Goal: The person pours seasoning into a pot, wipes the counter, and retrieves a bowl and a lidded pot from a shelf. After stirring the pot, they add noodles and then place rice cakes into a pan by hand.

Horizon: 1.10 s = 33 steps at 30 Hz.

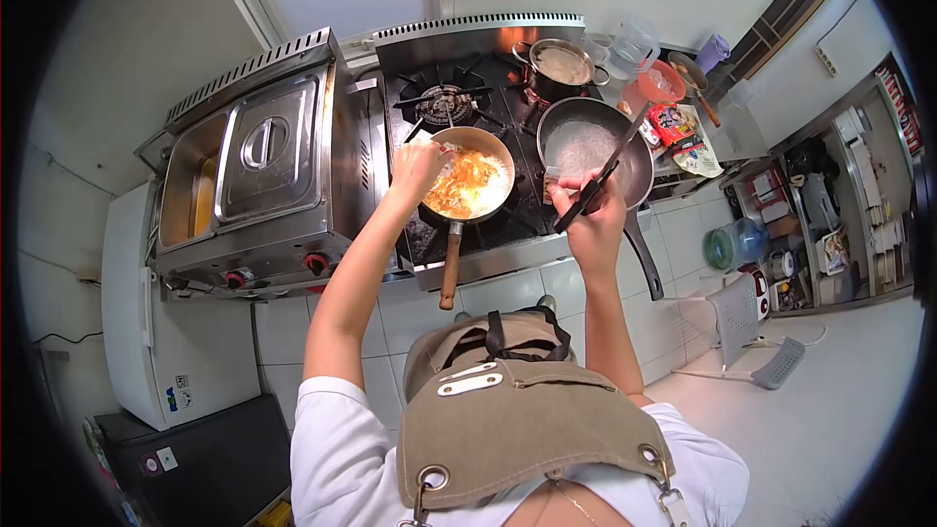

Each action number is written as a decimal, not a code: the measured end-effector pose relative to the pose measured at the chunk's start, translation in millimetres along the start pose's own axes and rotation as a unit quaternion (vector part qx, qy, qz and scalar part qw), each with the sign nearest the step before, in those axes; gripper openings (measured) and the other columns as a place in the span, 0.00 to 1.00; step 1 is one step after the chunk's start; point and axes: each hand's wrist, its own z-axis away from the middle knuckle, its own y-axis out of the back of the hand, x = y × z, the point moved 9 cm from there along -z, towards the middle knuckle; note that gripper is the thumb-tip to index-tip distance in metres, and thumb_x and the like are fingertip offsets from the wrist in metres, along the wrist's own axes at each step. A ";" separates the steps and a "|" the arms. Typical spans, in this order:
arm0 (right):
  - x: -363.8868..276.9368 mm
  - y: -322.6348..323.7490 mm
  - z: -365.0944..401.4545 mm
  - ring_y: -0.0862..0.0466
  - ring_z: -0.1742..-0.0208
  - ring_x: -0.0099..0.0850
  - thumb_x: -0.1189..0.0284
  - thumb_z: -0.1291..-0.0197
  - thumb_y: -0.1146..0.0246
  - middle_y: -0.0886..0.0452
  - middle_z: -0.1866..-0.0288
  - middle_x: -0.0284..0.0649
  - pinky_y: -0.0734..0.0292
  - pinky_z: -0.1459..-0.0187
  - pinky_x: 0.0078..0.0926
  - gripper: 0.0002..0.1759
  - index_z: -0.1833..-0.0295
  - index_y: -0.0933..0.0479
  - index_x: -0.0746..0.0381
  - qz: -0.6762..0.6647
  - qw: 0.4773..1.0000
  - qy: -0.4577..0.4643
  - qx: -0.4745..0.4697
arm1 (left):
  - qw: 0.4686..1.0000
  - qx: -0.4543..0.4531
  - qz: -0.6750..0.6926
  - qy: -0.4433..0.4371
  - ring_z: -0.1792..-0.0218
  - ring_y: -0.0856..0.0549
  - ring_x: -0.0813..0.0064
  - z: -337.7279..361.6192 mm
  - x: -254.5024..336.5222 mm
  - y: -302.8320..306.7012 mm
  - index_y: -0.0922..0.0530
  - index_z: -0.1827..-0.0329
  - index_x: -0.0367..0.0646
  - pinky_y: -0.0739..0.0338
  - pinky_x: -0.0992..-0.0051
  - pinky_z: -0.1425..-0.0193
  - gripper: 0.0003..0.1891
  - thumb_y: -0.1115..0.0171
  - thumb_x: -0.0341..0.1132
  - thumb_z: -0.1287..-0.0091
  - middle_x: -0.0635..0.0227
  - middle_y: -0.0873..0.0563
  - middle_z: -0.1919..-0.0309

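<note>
My left hand (418,168) is closed at the left rim of a wooden-handled pan (450,263); what it grips is too small to make out. Orange and white food (470,183) lies in that pan. Over the near left edge of a dark frying pan (639,181), my right hand (592,210) is wrapped round a black-handled utensil (597,192), which slants up to the right. Pale, clear liquid (586,146) covers part of the frying pan's bottom.
Behind the frying pan, a two-handled pot (563,63) sits on the stove (532,256). A steel food warmer (268,151) stands left. Farther right are a red bowl (662,83), food packets (683,140), a plastic jug (636,44) and a chair (734,317).
</note>
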 end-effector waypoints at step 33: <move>1.0 1.5 1.5 0.23 0.71 0.18 0.78 0.50 0.32 0.19 0.71 0.34 0.28 0.67 0.16 0.13 0.65 0.32 0.64 0.016 1.000 -0.008 -0.005 | 0.983 0.033 0.172 -0.049 0.66 0.17 0.59 2.2 -0.4 -1.0 0.20 0.70 0.39 0.24 0.66 0.60 0.11 0.29 0.30 0.56 0.57 0.17 0.73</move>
